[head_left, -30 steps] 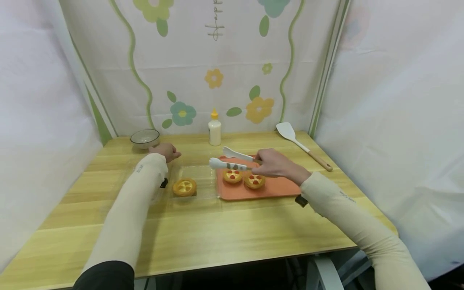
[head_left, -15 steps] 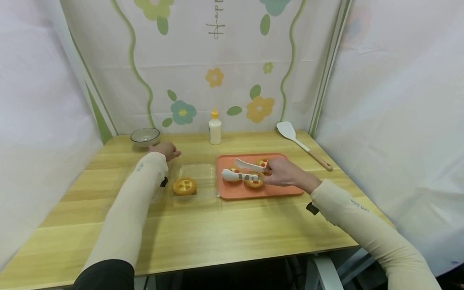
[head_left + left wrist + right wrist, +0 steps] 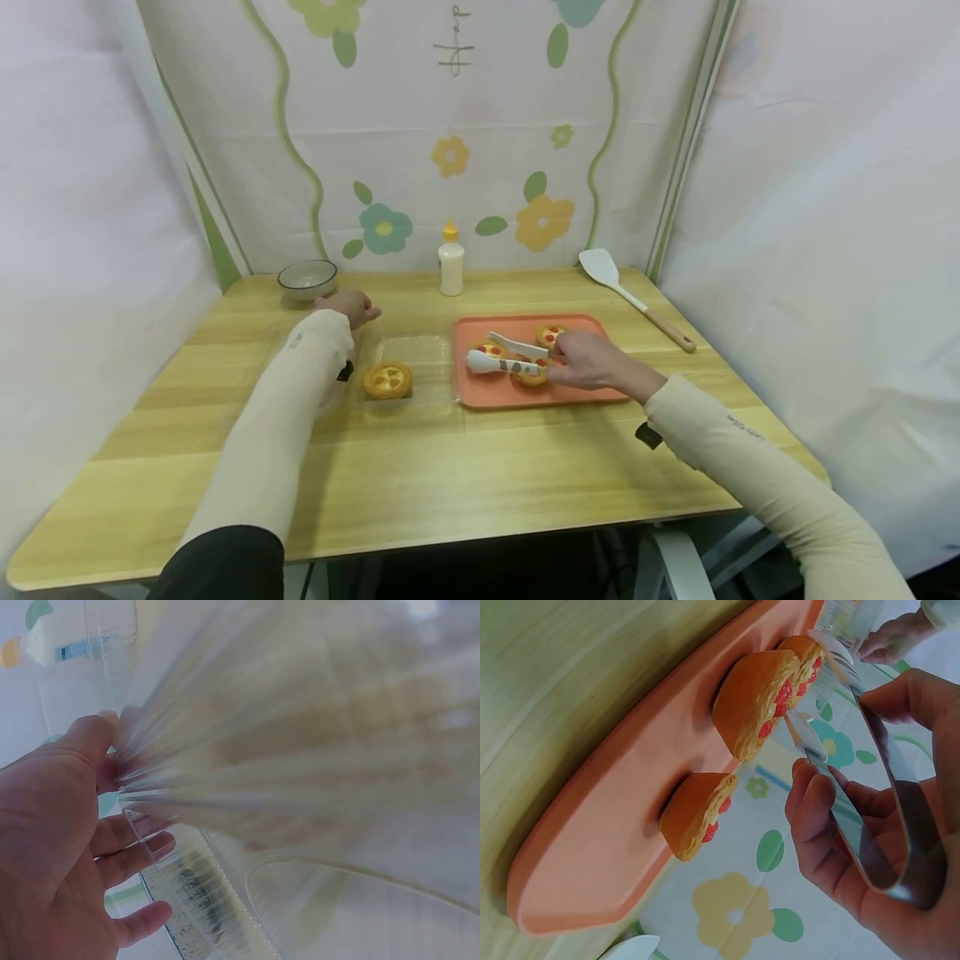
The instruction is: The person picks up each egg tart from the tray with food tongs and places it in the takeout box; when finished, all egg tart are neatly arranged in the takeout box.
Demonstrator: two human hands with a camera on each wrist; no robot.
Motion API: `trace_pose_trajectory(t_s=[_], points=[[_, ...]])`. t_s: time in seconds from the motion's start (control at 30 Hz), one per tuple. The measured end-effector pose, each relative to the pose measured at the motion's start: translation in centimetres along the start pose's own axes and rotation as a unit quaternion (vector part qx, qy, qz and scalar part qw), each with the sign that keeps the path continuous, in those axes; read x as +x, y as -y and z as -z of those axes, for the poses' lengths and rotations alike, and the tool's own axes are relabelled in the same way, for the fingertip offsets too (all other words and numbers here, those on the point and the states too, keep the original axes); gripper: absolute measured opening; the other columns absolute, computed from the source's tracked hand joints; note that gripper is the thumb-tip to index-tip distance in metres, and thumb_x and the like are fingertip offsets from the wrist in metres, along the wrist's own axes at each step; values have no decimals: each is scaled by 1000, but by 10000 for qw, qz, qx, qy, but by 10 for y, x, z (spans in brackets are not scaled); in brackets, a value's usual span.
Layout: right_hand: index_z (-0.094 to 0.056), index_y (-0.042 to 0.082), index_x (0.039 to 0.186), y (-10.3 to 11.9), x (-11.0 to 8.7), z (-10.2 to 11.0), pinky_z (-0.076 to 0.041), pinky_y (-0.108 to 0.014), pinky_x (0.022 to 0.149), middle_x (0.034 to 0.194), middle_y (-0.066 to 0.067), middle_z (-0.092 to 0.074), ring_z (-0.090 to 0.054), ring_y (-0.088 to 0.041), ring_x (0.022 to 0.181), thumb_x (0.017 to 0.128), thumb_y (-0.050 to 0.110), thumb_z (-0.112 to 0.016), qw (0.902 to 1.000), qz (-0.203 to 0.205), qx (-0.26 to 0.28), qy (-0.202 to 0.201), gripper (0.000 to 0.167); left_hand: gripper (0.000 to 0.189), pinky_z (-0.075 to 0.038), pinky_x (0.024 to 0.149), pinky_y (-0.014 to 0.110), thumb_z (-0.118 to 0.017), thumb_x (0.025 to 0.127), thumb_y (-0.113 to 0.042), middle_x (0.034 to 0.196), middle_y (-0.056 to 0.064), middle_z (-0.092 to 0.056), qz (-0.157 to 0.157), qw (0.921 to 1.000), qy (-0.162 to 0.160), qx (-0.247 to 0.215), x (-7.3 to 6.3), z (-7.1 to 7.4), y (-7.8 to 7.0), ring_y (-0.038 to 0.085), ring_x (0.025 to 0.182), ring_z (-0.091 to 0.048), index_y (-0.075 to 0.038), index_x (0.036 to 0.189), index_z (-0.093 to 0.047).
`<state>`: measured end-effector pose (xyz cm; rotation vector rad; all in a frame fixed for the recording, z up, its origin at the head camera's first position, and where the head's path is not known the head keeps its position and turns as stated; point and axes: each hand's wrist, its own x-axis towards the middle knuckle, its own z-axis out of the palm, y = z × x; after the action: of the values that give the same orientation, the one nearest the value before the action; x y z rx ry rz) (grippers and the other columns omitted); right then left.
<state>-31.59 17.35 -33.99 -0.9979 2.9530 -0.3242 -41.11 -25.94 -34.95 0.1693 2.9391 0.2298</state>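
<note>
My left hand (image 3: 349, 308) pinches the edge of a clear plastic lid (image 3: 322, 735) between thumb and fingers, the other fingers spread below. The lid belongs to a clear plastic box (image 3: 433, 367) holding a tart with yellow topping (image 3: 388, 381). My right hand (image 3: 592, 360) grips metal tongs (image 3: 847, 817) with white tips. Their arms are spread apart over an orange tray (image 3: 555, 396), close above a tart with red topping (image 3: 754, 705) near the front of the tray. Another red-topped tart (image 3: 802, 664) lies by the tips, and a third (image 3: 697, 814) sits near my fingers.
A glass bowl (image 3: 307, 279) stands at the back left, just beyond my left hand. At the back middle is a white squeeze bottle (image 3: 451, 271) with a yellow cap. A white spatula (image 3: 633, 296) with a wooden handle lies along the right side.
My right hand has moved the tongs right and lower, from the box's edge to over the tray's tarts, then nearly stopped. My left hand keeps its place at the lid.
</note>
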Motion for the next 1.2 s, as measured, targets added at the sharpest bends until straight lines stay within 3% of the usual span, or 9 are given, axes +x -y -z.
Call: trace_pose_trajectory(t_s=[0.17, 0.4, 0.57, 0.63, 0.77, 0.9, 1.07, 1.2], points=[[-43, 16, 63, -4, 1, 8, -21, -25, 46, 56, 6, -29, -24, -9, 49, 85, 25, -63, 9998, -181, -97, 63, 31, 52, -11, 107, 77, -42, 105, -40, 143, 20, -50, 9, 10000, 19, 25, 1, 1, -2, 47, 134, -40, -1, 137, -53], [-50, 14, 63, -3, 12, 19, -26, -26, 44, 55, 5, -37, -32, -10, 48, 85, 28, -62, 9989, -324, -257, -213, 29, 51, -12, 107, 77, -43, 104, -40, 142, 20, -51, 49, 10000, -22, -54, 4, -1, -3, 46, 134, -41, -2, 136, -54], [-49, 12, 70, 11, 24, 24, -27, -27, 46, 60, 2, -39, -31, -12, 51, 83, 26, -60, 9979, -353, -218, -502, 22, 51, -14, 107, 77, -42, 104, -42, 142, 20, -51, 15, 10000, -23, -63, 8, -2, -3, 46, 134, -42, -4, 135, -56], [-51, 11, 72, 21, 32, 24, -27, -26, 46, 60, 2, -41, -32, -11, 50, 83, 26, -59, 9985, -313, -31, -440, 20, 50, -13, 107, 77, -43, 104, -41, 142, 20, -52, 64, 9999, -25, -83, 8, -2, -2, 46, 133, -42, -4, 135, -56], [-55, 10, 71, 41, 48, 19, -25, -24, 43, 55, 3, -40, -28, -9, 45, 86, 25, -57, 9996, -90, 181, -206, 22, 50, -13, 107, 77, -43, 104, -41, 141, 20, -52, 77, 9999, -40, -114, 7, -2, -1, 46, 132, -43, -4, 134, -57], [-55, 11, 68, 58, 63, 9, -23, -23, 42, 55, 5, -36, -26, -9, 45, 90, 27, -57, 9998, 190, -12, -88, 27, 49, -14, 107, 77, -44, 104, -41, 140, 20, -53, 52, 9999, -71, -114, 5, -2, -2, 45, 131, -44, -4, 133, -57], [-55, 11, 66, 77, 78, -5, -25, -24, 44, 56, 4, -37, -30, -10, 48, 92, 27, -59, 9988, 444, -175, -114, 31, 46, -15, 106, 78, -45, 104, -39, 137, 20, -56, 38, 9998, -168, -67, 4, -2, -4, 45, 129, -47, -4, 130, -61], [-56, 12, 73, 90, 88, -19, -31, -24, 45, 60, 4, -43, -37, -10, 50, 93, 24, -56, 9986, 467, -208, -141, 23, 46, -17, 105, 78, -45, 103, -40, 136, 20, -57, 45, 9998, -179, 30, 6, -3, -5, 45, 128, -48, -5, 129, -61]])
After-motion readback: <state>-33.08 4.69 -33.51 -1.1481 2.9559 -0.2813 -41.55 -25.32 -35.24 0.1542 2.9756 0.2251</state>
